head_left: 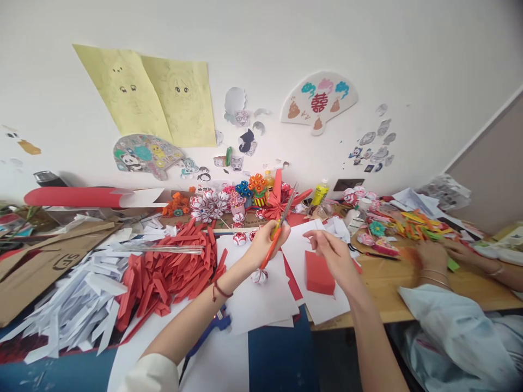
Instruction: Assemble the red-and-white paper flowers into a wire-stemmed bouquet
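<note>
My left hand (pixel 267 245) is closed around a pair of scissors (pixel 274 244) with orange and yellow handles. Their metal blades point up and away. A small red-and-white paper flower (pixel 259 276) is just below the handles, over white sheets (pixel 261 307). To the right, my right hand (pixel 333 253) hovers above a stack of red paper (pixel 319 273), fingers bent loosely and apart, with nothing visible in them. Folded red strips (pixel 175 267) and white strips (pixel 77 299) lie heaped to the left. A blue glue gun (pixel 214 326) is partly hidden beneath my left forearm.
Finished paper flowers (pixel 210 207) and a yellow-labelled bottle (pixel 321 192) stand along the wall. Thin metal wires (pixel 171 249) rest across the red heap. Cardboard (pixel 53 267) lies at far left. At right, another person's hands (pixel 435 258) work near colourful strips (pixel 420 223).
</note>
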`<state>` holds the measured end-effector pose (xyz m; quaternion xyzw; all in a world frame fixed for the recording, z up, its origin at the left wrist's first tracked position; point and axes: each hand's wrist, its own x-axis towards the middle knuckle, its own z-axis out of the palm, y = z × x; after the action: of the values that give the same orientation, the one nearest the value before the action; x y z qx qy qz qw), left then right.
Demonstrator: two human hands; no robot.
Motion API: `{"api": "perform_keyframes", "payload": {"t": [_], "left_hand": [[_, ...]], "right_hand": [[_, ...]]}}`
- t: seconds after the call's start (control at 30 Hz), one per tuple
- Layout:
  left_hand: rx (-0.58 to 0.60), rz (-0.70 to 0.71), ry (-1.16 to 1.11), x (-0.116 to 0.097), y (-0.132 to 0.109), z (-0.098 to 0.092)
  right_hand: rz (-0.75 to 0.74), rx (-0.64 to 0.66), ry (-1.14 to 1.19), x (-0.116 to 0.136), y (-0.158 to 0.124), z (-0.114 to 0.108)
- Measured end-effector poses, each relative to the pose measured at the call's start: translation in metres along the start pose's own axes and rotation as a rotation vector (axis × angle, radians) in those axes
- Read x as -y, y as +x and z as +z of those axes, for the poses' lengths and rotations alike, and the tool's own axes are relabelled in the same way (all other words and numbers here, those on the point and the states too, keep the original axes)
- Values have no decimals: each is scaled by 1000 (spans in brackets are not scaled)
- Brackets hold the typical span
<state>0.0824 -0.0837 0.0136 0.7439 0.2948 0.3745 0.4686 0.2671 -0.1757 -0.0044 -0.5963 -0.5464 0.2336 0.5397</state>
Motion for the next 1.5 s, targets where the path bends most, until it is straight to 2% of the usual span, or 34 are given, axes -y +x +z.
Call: {"api": "perform_keyframes", "payload": {"t": [0.07, 0.2, 0.33, 0.5, 0.83, 1.33, 1.5], "left_hand": [[-24, 15, 180, 17, -1, -7], [1, 13, 291, 35, -4, -14], [59, 6, 381, 30, -7, -14], [69, 7, 440, 22, -5, -13], [77, 27, 530, 33, -3, -13], [100, -8, 560, 33, -5, -11], [90, 42, 562, 36, -6, -8]], "right_hand": [[-23, -11, -32, -4, 2, -4], [-43, -22, -131, -9, 8, -5], [-69, -5, -230, -9, 16, -2], [-37, -5, -295, -7, 16, 3], [-30, -29, -354, -8, 14, 6], [-51, -31, -387, -13, 10, 3], [-29, -3, -408, -21, 9, 3]]}}
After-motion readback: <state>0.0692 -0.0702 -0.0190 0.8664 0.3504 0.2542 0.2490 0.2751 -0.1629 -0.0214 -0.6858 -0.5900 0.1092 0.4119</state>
